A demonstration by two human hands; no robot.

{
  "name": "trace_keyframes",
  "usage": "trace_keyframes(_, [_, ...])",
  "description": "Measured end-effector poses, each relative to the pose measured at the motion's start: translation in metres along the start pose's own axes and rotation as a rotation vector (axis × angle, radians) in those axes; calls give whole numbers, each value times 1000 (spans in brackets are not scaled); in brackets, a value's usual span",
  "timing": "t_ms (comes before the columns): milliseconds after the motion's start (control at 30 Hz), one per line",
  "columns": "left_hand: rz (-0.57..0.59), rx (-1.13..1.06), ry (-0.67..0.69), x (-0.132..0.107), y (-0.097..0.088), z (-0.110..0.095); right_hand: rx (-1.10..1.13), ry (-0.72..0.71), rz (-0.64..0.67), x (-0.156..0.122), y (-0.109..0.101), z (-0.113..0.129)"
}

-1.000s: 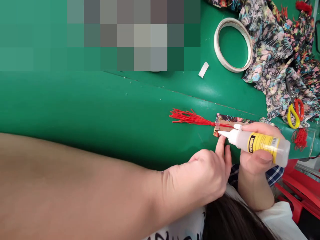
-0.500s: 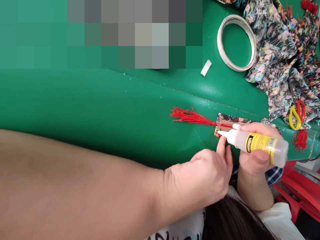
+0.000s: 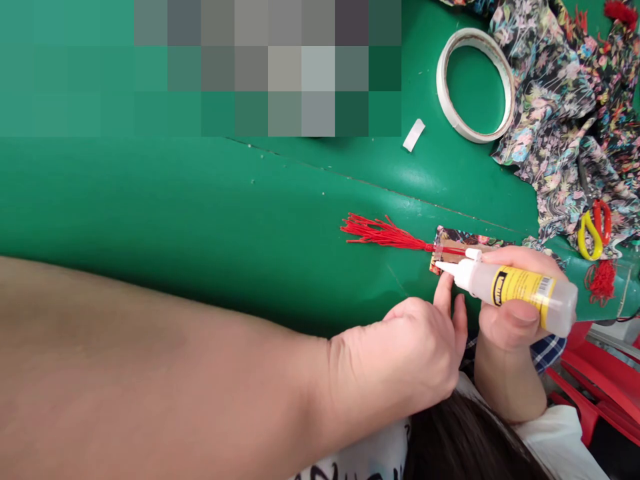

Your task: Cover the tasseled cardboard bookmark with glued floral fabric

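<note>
My right hand [image 3: 515,323] is wrapped round a clear glue bottle [image 3: 483,280] with a yellow label and a white nozzle. The bottle lies tilted nearly flat, its nozzle tip at the near corner of a narrow floral fabric strip [image 3: 436,265] with a brown inner face. A red tassel [image 3: 387,232] stretches left from the strip's end, its cords running onto the brown face. My left hand [image 3: 417,353] is beside it, two fingers stretched out and apart, one fingertip at the strip's near edge. Its thumb is hidden. The bottle and right hand cover part of the strip.
On the green table [image 3: 225,220] are a white tape roll [image 3: 445,80] and a small white scrap [image 3: 414,135]. Crumpled floral fabric [image 3: 555,100] lies at right with red-and-yellow-handled scissors [image 3: 590,239] and a red thread bundle [image 3: 600,281]. Red chairs [image 3: 595,373] stand below the table edge.
Almost nothing differs. The whole view has shifted very slightly, and the bottle, hands and strip keep their places relative to one another.
</note>
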State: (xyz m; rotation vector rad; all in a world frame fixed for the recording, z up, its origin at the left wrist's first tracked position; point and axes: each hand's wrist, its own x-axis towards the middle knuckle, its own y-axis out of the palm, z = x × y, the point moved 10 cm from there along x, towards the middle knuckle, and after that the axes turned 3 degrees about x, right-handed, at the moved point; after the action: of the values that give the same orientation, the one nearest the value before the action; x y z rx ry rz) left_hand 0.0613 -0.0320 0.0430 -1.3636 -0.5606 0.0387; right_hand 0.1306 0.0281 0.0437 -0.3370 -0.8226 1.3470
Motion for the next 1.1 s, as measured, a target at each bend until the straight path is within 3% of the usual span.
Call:
trace_keyframes(100, [-21,-1,-53,0,-3,6,-7,-183,-210,-2,-16,17])
trace_keyframes(867, [123,38,66,-4,-1,5,-113,-185,-138,6,-9,25])
trace_keyframes(1100, [173,56,44,-4,4,4,-133,-271,-120,10,-4,36])
